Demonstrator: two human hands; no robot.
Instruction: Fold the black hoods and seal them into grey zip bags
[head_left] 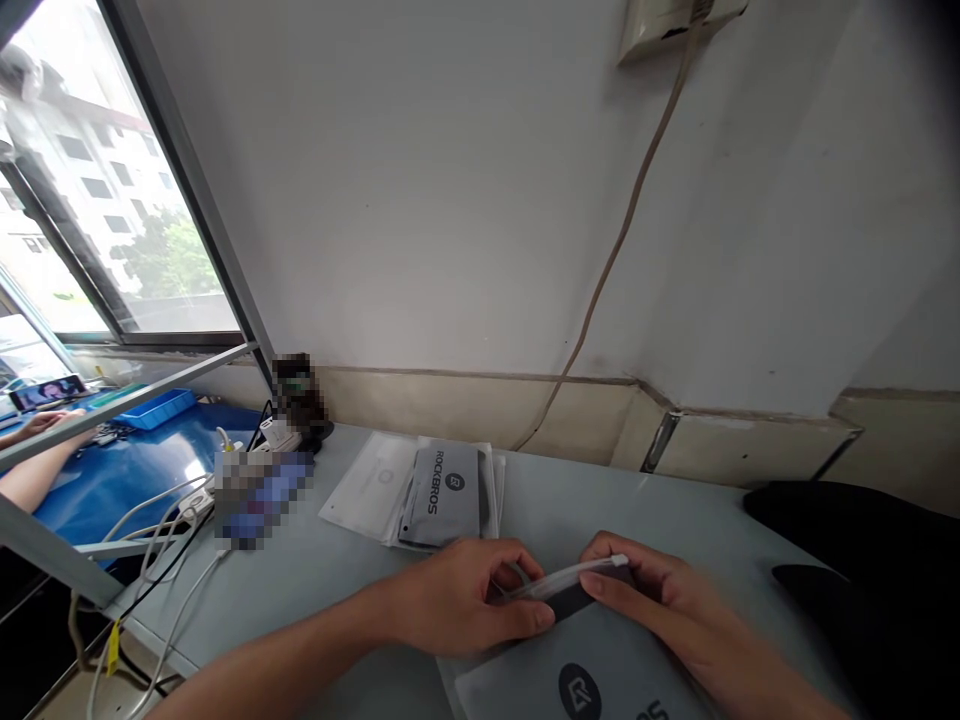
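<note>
Mid-step at the near edge of the tabletop (pixel 570 510): left hand (pixel 457 595) and right hand (pixel 660 600) each pinching an end of a clear sleeve (pixel 566 578) over a grey pouch (pixel 592 670), apparently seating it; next, probably steady, even pressure.

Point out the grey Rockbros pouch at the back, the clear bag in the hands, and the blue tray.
Grey pouch (pixel 442 495): head view, middle of its printed face.
Clear bag (pixel 570 577): head view, top edge between the hands.
Blue tray (pixel 159 408): head view, its near wall.
</note>
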